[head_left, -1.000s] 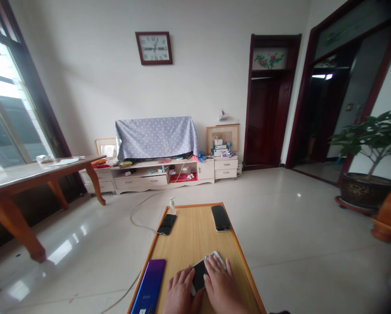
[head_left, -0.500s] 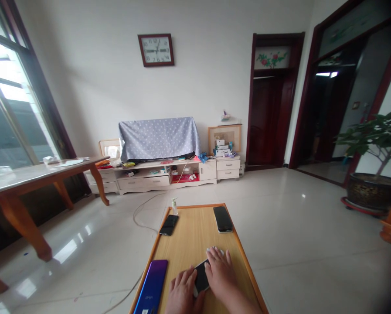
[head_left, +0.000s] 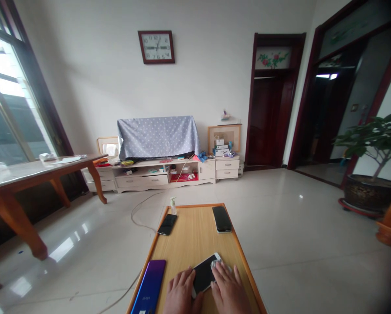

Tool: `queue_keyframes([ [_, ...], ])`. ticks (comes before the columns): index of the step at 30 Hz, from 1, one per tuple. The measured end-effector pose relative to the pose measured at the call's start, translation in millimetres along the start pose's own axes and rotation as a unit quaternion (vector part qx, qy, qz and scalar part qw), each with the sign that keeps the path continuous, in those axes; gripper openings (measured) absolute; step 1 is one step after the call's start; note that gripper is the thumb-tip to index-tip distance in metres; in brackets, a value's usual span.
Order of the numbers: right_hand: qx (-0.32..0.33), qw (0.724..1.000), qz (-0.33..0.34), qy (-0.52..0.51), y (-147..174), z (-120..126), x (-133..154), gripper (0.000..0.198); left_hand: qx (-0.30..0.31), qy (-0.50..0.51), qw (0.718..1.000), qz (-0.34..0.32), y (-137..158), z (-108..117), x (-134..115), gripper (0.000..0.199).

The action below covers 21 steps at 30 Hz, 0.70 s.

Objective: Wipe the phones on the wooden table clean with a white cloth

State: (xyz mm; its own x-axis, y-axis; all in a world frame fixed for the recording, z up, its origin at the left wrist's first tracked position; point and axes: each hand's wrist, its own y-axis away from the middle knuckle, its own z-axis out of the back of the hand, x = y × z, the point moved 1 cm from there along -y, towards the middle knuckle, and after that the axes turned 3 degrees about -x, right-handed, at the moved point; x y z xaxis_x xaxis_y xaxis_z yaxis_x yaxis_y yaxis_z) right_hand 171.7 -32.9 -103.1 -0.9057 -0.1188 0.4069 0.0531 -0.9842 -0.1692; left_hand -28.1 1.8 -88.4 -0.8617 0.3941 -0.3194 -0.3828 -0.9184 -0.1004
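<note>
A white-framed smartphone [head_left: 203,276] with a dark screen lies slanted on the small wooden table [head_left: 192,235]. My left hand [head_left: 179,290] grips its left end, fingers along the edge and thumb at the near side. Across the right part of the screen, my right hand [head_left: 227,285] presses down with a white crumpled wipe [head_left: 216,263] under its fingertips. Left of my hands lies a blue-purple phone [head_left: 149,285], back side up. Farther off are a black phone [head_left: 167,224] at the left edge and another dark-screened phone [head_left: 222,219] at the right.
A small clear pump bottle [head_left: 173,206] stands at the table's far left corner. A cable [head_left: 133,279] runs along the floor to the left. Beyond are a low white cabinet [head_left: 143,179], a larger table [head_left: 74,161] and a potted plant [head_left: 373,189].
My right hand has slid toward me along the phone with the wipe, uncovering the screen's far end. My left hand stays at the phone's left end. The view has shifted slightly.
</note>
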Motion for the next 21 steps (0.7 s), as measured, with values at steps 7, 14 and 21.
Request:
queue_keyframes([
  [7,-0.042,0.999,-0.01,0.018,-36.2,1.3,1.0,0.053,0.0,-0.01,1.0,0.0,0.3,3.5,-2.6,0.059],
  [14,-0.046,0.999,-0.01,0.019,-26.5,-9.7,1.4,0.054,-0.001,0.001,1.0,0.001,0.3,2.1,0.1,0.06],
  [21,-0.032,0.999,-0.001,0.02,-14.7,-4.2,2.2,0.051,-0.008,0.012,1.0,0.001,3.0,2.0,1.1,0.059],
])
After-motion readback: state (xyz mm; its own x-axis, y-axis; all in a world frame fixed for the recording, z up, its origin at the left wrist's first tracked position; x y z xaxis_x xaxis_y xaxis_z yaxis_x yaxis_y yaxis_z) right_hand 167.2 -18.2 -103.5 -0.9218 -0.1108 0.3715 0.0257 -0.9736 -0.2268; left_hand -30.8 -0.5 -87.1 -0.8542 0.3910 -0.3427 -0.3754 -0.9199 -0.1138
